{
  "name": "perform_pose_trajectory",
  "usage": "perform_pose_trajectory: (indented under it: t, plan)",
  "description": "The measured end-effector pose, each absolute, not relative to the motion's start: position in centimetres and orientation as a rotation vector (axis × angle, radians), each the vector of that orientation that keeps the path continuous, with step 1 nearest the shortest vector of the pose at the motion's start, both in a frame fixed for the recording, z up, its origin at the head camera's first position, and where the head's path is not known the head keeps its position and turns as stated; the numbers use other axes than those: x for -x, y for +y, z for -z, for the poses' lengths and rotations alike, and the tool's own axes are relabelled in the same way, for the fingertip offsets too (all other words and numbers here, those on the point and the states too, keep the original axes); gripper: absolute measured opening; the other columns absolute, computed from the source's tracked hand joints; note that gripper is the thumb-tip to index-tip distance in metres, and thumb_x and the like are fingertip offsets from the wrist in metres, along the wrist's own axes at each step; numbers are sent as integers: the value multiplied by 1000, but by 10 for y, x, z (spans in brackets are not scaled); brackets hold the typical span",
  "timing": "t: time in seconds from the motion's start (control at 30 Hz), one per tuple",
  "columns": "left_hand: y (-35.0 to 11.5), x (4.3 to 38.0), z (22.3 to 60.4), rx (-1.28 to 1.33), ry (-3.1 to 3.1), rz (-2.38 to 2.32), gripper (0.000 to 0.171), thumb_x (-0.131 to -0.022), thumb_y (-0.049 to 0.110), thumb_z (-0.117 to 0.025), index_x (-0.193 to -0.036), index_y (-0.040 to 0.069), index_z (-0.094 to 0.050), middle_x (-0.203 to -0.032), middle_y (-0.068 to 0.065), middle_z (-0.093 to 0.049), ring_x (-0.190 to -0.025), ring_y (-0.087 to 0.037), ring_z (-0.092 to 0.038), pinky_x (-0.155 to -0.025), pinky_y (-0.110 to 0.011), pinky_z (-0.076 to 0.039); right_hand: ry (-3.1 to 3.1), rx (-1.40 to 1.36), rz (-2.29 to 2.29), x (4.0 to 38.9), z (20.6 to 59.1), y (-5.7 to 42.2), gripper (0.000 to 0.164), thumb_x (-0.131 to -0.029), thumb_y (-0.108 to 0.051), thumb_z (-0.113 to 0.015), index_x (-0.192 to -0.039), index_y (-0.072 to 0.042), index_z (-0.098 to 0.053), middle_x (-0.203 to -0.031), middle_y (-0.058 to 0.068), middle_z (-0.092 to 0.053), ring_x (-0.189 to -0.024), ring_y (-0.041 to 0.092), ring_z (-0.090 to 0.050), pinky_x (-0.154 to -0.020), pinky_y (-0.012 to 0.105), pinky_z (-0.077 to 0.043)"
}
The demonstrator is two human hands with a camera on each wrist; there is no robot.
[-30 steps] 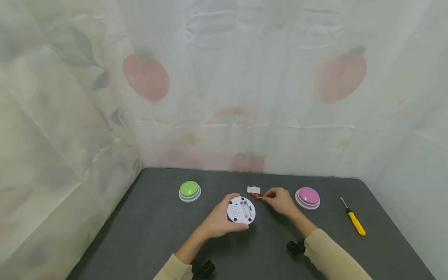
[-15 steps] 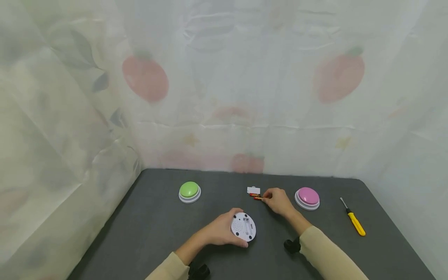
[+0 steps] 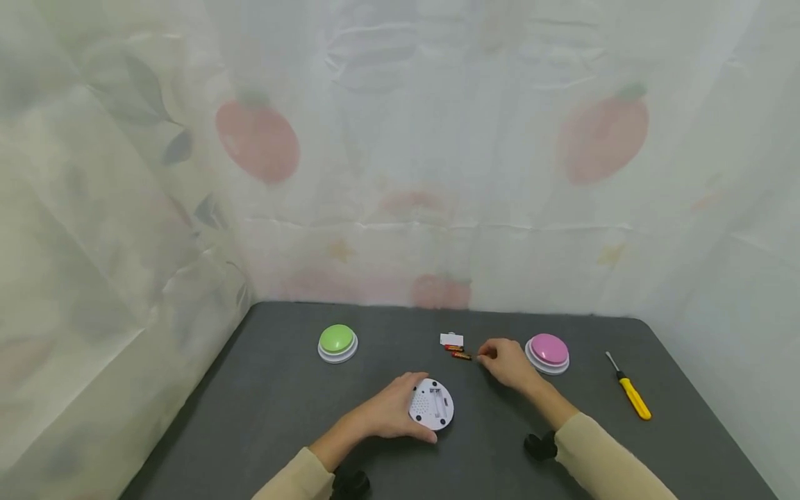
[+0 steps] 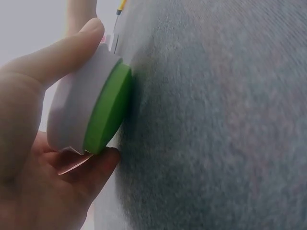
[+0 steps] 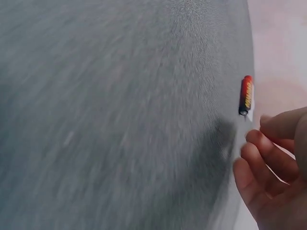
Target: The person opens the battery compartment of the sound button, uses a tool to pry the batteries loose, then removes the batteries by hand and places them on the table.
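My left hand [image 3: 394, 408] grips a round white push-button buzzer [image 3: 431, 405] upside down, thumb and fingers around its rim. Its underside faces up and shows an open battery compartment and dark feet. The green button dome [image 4: 109, 110] points down, close over the table, in the left wrist view. My right hand [image 3: 507, 362] is just right of a red and black battery [image 3: 461, 355], apart from it, its fingers loosely bent and holding nothing. A second battery [image 3: 453, 348] lies behind that one, beside a small white cover [image 3: 451, 339].
A buzzer with a green dome [image 3: 337, 338] stands at the back left and one with a pink dome [image 3: 549, 348] right of my right hand. Further right lies a yellow-handled screwdriver [image 3: 634, 397]. A printed curtain [image 3: 400, 173] closes off the back of the dark table [image 3: 250, 417].
My left hand has brought the buzzer nearer to me and lower. My right hand has let go of the front battery and drawn back to the right; the battery stays on the table.
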State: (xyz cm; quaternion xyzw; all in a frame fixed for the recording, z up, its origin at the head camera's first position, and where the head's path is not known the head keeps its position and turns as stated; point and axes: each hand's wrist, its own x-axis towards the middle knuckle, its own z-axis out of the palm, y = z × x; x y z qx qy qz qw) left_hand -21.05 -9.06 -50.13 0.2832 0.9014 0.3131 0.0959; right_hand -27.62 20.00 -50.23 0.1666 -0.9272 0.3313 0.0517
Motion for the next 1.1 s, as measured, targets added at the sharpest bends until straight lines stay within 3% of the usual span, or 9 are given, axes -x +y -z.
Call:
perform_pose_trajectory:
  t: [0.1,0.33,0.5,0.83,1.1]
  plan:
    - [-93,211,501,-796,2700,-909,109,-67,57,-90,-150,6,-42,-137,-7,-52,-123,-21,-48,-102,-44,-43,-2821,-540,-1001,266,496,206,5,-92,-11,-73,-94,-7,-75,-83,-4,-68,-76,11,-60,-70,35,-51]
    - [-100,220,502,-733,2774,-967,107,-69,56,-89,-149,2,-44,-126,-5,-52,-112,-20,-50,-98,-44,-45,-2777,-696,-1185,242,486,196,24,-93,-23,-75,-107,-3,-73,-91,-5,-69,-83,10,-63,-75,31,-53]
    - [-103,226,506,-686,2778,-1045,103,-73,53,-88,-150,1,-42,-135,-11,-51,-121,-26,-50,-100,-49,-44,-2767,-772,-1283,233,486,181,37,-92,-28,-77,-116,-2,-71,-99,-2,-70,-89,10,-64,-81,31,-55]
    - [-108,243,507,-600,2882,-1185,95,-74,41,-91,-145,-3,-46,-134,-17,-54,-123,-33,-50,-101,-52,-42,-2761,-727,-1189,235,487,200,31,-92,-18,-76,-116,1,-71,-106,8,-71,-95,19,-66,-82,35,-55]
    - [-110,259,512,-471,2960,-1249,96,-75,37,-90,-145,-7,-44,-135,-22,-52,-122,-35,-51,-101,-52,-43,-2715,-591,-1008,238,485,243,30,-93,-16,-75,-116,3,-70,-112,13,-71,-101,30,-67,-85,48,-53]
